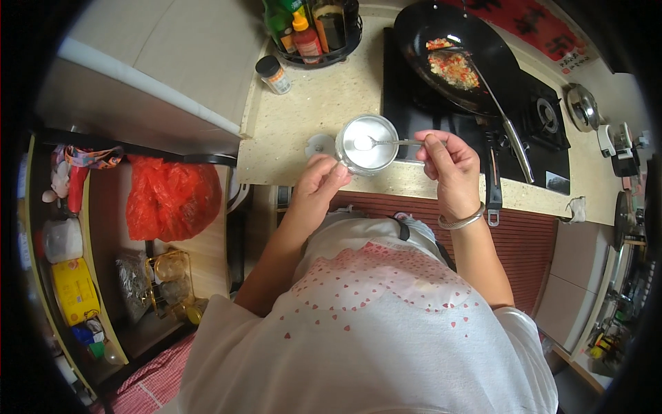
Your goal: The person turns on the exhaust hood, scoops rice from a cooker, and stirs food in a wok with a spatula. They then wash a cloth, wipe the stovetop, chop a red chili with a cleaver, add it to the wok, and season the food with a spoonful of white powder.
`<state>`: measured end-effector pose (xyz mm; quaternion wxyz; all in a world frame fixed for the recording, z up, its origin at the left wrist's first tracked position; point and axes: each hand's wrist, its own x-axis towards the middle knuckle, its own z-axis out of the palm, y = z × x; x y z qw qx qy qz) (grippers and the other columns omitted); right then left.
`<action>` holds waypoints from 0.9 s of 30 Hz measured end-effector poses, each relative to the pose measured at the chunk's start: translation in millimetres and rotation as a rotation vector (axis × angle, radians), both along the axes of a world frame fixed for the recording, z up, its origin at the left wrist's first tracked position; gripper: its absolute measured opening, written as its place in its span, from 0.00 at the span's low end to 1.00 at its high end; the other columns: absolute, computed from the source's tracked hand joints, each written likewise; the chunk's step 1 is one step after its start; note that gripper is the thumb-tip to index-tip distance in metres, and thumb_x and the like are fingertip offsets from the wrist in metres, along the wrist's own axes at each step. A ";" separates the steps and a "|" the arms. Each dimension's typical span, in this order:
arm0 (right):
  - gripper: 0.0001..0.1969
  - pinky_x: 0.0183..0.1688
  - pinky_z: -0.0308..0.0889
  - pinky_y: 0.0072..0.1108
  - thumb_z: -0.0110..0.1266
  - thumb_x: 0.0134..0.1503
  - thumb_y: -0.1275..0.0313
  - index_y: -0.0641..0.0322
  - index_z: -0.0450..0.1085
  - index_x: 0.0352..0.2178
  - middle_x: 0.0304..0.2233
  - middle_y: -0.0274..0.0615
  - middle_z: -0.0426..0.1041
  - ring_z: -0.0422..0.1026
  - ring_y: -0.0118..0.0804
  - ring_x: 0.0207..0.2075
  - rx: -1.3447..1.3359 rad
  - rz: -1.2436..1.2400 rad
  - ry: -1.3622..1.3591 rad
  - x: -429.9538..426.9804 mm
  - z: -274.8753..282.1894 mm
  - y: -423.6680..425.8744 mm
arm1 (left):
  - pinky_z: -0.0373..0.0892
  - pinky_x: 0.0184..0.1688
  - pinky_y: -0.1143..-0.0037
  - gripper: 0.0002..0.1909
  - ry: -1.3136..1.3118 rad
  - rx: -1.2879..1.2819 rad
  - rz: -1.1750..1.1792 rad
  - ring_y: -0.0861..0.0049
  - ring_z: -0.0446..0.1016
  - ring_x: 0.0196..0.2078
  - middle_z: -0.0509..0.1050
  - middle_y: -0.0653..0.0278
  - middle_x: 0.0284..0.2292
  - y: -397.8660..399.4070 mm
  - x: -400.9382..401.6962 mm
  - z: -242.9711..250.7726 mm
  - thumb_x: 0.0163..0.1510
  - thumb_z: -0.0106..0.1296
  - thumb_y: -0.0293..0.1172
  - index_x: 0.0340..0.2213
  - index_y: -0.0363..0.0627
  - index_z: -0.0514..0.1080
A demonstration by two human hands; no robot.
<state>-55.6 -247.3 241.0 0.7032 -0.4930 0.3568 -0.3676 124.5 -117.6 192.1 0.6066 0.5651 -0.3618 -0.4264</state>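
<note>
My left hand (323, 181) grips the near left side of a clear glass jar (368, 166) above the counter's front edge. White granules or powder (372, 157) fill the jar; whether salt or sugar, I cannot tell. Between the thumb and fingers of my right hand (450, 165) is the handle of a small metal spoon (395, 142). Its bowl, heaped with the white stuff, is over the jar's mouth. A round, pale lid-like disc (319, 145) lies on the counter left of the jar, partly hidden by my left hand.
A black wok (491, 46) with chopped red and pale food (454, 71) and a metal spatula (504, 111) sits on the gas hob (429, 124). A capped seasoning jar (274, 75) and a rack (331, 61) of sauce bottles stand at the back left of the counter (289, 116).
</note>
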 end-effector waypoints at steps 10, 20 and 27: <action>0.09 0.21 0.52 0.07 0.49 0.58 0.71 0.66 0.72 0.35 0.22 0.31 0.71 0.59 0.13 0.19 -0.152 -0.060 0.052 -12.4 6.2 -5.1 | 0.64 0.39 0.80 0.14 -0.100 -0.045 -0.049 0.81 0.64 0.35 0.64 0.62 0.33 -4.1 -0.8 0.8 0.59 0.44 0.35 0.30 0.34 0.71; 0.09 0.21 0.54 0.09 0.50 0.57 0.71 0.67 0.72 0.34 0.21 0.31 0.70 0.60 0.16 0.18 0.102 -0.092 -0.096 -23.3 1.6 -6.7 | 0.68 0.47 0.77 0.14 -0.183 0.056 -0.187 0.78 0.70 0.40 0.63 0.62 0.38 -3.3 2.0 -3.2 0.61 0.39 0.32 0.37 0.30 0.67; 0.08 0.22 0.55 0.10 0.50 0.56 0.71 0.66 0.71 0.34 0.21 0.30 0.70 0.60 0.17 0.19 0.103 -0.123 -0.112 -36.9 9.4 -14.3 | 0.66 0.39 0.82 0.13 -0.021 0.009 -0.101 0.84 0.66 0.33 0.62 0.65 0.32 -6.5 -9.8 -0.4 0.59 0.43 0.32 0.30 0.31 0.69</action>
